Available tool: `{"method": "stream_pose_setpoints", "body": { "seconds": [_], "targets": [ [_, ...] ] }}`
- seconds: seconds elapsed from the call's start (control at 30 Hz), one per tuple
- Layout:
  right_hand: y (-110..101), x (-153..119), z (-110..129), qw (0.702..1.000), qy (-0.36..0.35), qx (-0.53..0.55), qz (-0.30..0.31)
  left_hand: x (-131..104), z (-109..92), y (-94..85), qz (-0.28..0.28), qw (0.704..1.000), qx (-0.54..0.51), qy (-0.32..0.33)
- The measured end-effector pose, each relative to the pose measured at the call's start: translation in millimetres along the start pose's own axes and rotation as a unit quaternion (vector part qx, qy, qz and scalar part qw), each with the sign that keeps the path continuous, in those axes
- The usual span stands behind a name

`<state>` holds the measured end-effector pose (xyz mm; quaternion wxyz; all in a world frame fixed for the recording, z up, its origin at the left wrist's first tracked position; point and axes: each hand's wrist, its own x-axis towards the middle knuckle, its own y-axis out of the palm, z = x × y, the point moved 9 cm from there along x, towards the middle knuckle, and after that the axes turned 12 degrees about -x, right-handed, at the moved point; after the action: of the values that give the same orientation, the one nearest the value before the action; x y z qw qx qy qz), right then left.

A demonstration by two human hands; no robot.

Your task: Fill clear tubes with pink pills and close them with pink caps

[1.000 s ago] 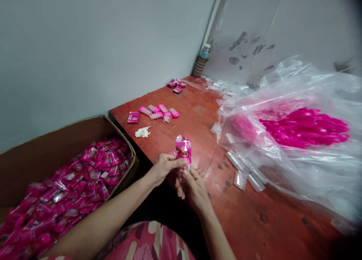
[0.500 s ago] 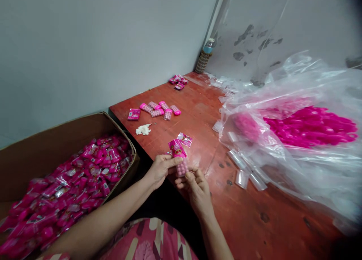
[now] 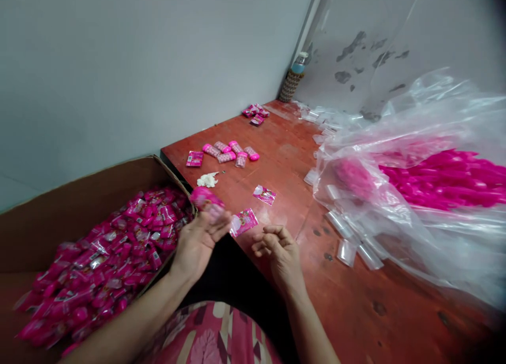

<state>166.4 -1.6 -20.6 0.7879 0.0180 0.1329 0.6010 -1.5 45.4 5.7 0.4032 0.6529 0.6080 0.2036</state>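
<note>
My left hand (image 3: 197,245) is over the gap between the carton and the table, blurred at the fingers. It grips a small clear tube of pink balls with a pink printed sleeve (image 3: 206,197), smeared by motion. My right hand (image 3: 280,250) hovers at the table's near edge, fingers loosely curled and apart, with nothing visible in them. Between the hands, a flat pink printed sleeve (image 3: 243,222) lies at the table edge. Another printed sleeve (image 3: 264,194) lies behind it.
A carton (image 3: 130,170) of pink packed tubes stands left. On the red table (image 3: 292,179) are several pink-capped tubes (image 3: 225,156), a pink packet (image 3: 194,159), crumpled white tissue (image 3: 207,180), clear empty tubes (image 3: 348,252), a plastic bag (image 3: 419,248) of pink parts and a bottle (image 3: 291,84).
My left hand has carried the sleeved tube leftward, toward the carton. My right hand has let go of it and shifted slightly right. The flat sleeve between the hands is now uncovered.
</note>
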Motion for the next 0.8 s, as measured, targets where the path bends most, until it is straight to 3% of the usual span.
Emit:
{"method": "stream_pose_setpoints", "body": {
  "seconds": [0.07,0.13,0.2,0.3,0.33,0.4,0.53,0.7,0.8],
  "targets": [
    [-8.2,2.0,0.2,1.000,-0.004,-0.018,-0.016,0.8,-22.8,-17.1,-0.026,0.996,0.060,0.066],
    [-12.8,4.6,-1.2,0.999,-0.001,-0.044,-0.023,7.2,-29.1,-19.2,-0.004,0.969,0.224,0.102],
    [-12.1,6.3,-2.8,0.998,0.004,-0.067,-0.017,17.3,-18.6,-5.7,0.069,0.891,0.427,0.138],
    [-8.4,5.5,-3.2,0.996,0.007,-0.092,-0.005,29.4,13.5,18.0,0.182,0.729,0.625,0.211],
    [-8.3,4.5,-3.1,0.995,0.008,-0.100,-0.004,32.5,22.6,22.0,0.201,0.690,0.656,0.233],
    [-10.2,2.7,-3.0,0.993,0.010,-0.114,-0.006,37.6,33.6,24.4,0.212,0.644,0.685,0.266],
    [-16.4,4.4,-3.2,0.988,0.003,-0.154,-0.021,41.6,35.0,20.4,0.198,0.646,0.676,0.295],
    [-14.5,20.6,-1.4,0.982,-0.036,-0.172,-0.067,40.8,30.0,19.8,0.176,0.685,0.643,0.295],
    [-3.9,33.4,-5.0,0.991,-0.024,-0.121,-0.056,35.5,26.2,26.4,0.160,0.718,0.612,0.291]
  ]
}}
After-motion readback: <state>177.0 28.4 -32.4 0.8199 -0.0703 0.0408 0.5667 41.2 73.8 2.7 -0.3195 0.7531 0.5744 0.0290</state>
